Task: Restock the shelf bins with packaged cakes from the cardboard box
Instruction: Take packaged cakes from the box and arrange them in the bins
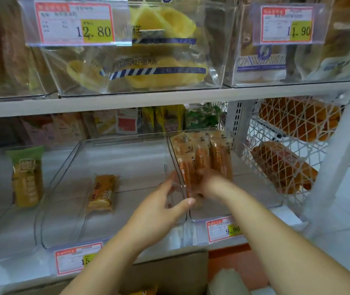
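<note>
On the lower shelf stand clear plastic bins. The right bin (261,194) holds a row of upright orange packaged cakes (204,152). My right hand (207,180), blurred, reaches into this bin and grips the front packs of the row. My left hand (163,201) lies at the clear wall between the middle and right bins, fingers fairly straight, thumb out toward the packs. The middle bin (131,160) holds one small orange cake pack (102,193). The cardboard box (169,271) sits below the shelf edge, and an orange pack shows inside it at the bottom of the view.
The left bin holds a green-topped cake pack (27,177). Upper shelf bins hold yellow cakes (148,69) and bread. Price tags (223,228) hang on the bin fronts. A white mesh side basket (287,150) with bread is at the right.
</note>
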The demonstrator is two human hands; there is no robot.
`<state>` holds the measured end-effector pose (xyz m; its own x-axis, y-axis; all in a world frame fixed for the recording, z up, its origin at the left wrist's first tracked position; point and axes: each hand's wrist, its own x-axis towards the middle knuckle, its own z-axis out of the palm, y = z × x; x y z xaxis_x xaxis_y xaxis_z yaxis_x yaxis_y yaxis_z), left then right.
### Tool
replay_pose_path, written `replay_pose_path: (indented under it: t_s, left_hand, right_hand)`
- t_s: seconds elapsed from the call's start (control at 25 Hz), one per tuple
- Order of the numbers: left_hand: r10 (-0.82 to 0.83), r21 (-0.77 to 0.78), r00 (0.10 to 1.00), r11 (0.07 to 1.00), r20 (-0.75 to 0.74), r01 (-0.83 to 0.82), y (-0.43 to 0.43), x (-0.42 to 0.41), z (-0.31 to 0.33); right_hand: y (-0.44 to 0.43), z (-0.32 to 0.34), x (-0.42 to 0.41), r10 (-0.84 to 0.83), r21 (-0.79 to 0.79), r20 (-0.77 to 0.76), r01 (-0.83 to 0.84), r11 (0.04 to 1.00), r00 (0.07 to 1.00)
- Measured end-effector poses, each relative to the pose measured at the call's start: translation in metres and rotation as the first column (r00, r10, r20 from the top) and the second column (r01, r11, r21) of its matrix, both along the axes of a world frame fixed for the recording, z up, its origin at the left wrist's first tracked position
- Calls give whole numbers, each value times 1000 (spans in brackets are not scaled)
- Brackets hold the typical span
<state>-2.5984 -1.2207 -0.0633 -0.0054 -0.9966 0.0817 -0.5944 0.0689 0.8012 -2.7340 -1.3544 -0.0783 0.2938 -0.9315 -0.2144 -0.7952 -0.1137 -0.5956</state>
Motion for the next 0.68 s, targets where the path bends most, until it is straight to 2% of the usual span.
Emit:
replay_pose_path:
  t_s: [0.24,0.32,0.4,0.48,0.56,0.6,0.68]
  left_hand:
    - [49,-86,998,995,-28,-51,5,-1,-3]
    - [95,-188,995,977,-16,-96,18,2,4]
    - [104,-391,993,917,54,-75,38,8,12]
    - [65,-488,989,873,134,9,62,18,11]
    - [1,-411,964,904,267,113,89,31,-5]
    - [-38,-310,940,939,339,150,103,37,-16]
    - [-131,-48,861,983,492,178,121,49,-45]
  right_hand:
    - [-3,0,-1,6,2,-228,-6,1000,974]
    - [5,14,-11,-23,-81,-246,3,997,969]
    - [30,42,-25,-54,-244,-176,10,970,983]
    - [65,71,-35,-16,-399,51,35,916,999]
    - [109,83,-39,168,-355,280,-61,933,945]
    - [133,81,-40,264,-270,296,-184,945,918]
    - [167,59,-39,410,-1,131,-414,910,903]
